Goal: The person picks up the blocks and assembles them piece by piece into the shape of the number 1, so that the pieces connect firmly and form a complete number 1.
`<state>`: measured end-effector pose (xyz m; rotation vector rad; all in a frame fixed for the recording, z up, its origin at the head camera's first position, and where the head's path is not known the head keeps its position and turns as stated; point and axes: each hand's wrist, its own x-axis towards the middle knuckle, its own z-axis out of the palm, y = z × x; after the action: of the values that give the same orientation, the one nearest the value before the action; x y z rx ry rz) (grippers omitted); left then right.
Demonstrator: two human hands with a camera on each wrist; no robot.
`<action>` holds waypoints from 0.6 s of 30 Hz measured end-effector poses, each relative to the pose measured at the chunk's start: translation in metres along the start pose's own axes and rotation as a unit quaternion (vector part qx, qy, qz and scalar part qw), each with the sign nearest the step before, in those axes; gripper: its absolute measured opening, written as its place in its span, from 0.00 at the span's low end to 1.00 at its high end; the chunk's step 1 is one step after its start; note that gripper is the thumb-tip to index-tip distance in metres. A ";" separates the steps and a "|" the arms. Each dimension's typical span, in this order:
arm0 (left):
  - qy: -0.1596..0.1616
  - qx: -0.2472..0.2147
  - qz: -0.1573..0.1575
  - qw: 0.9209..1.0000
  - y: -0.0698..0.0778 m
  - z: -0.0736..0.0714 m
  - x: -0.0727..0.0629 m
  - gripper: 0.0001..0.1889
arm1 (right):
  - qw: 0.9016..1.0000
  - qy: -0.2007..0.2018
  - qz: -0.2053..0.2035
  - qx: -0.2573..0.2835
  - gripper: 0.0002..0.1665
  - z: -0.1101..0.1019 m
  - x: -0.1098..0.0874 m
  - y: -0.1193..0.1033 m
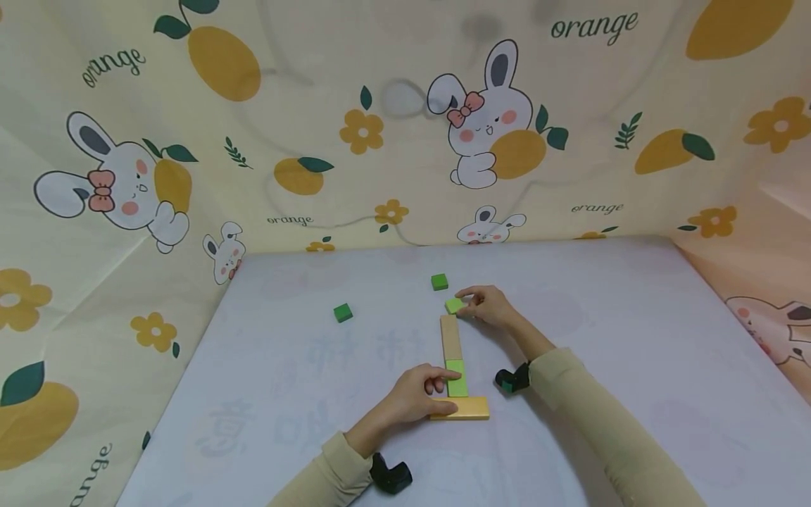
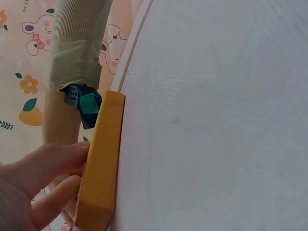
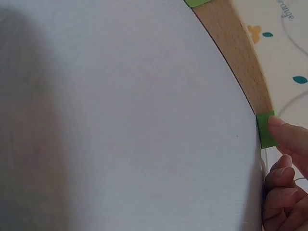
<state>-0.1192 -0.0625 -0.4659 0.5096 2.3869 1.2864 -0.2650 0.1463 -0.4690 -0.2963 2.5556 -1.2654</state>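
A row of blocks lies flat on the table, leading away from me. Nearest is a yellow-orange rectangular block set crosswise. My left hand rests its thumb on that block, while the index finger reaches onto the light green blocks just beyond. Past these runs a long natural-wood block. At its far end, my right hand pinches a small light green block between thumb and index finger. In the right wrist view, this green block sits right at the wood block's end, under the thumb.
A green cube stands beyond the row, and a darker green cube lies to its left. Black wrist cameras are strapped to both wrists. A printed cloth with rabbits and oranges hangs around the white table.
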 end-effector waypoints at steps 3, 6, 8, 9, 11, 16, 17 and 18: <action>0.000 0.001 0.000 1.000 0.000 0.000 0.000 0.23 | 1.000 0.001 -0.002 0.000 0.26 0.000 -0.001 0.000; 0.000 0.003 0.000 1.000 0.000 0.000 0.000 0.23 | 1.000 0.001 -0.005 -0.003 0.26 0.000 -0.001 0.000; 0.000 0.003 0.001 1.000 0.000 0.000 0.000 0.23 | 1.000 0.001 -0.005 -0.006 0.26 0.001 -0.002 0.000; -0.001 0.004 0.002 1.000 0.000 0.000 0.000 0.23 | 1.000 0.001 -0.008 -0.008 0.26 0.001 -0.002 0.000; 0.001 0.004 0.005 1.000 0.000 0.000 0.001 0.23 | 1.000 0.002 -0.011 -0.005 0.28 0.000 -0.002 0.000; 0.005 0.003 0.013 1.000 0.001 0.000 0.000 0.22 | 1.000 0.006 -0.020 0.006 0.32 0.000 -0.004 0.000; 0.005 0.004 0.014 1.000 0.001 0.000 0.000 0.22 | 1.000 0.008 -0.021 0.007 0.32 0.000 -0.005 0.001; 0.005 0.005 0.015 1.000 0.001 0.000 -0.001 0.22 | 1.000 0.011 -0.021 0.010 0.32 0.000 -0.006 0.000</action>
<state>-0.1181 -0.0619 -0.4647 0.5448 2.4028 1.2930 -0.2594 0.1487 -0.4683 -0.3362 2.5661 -1.3158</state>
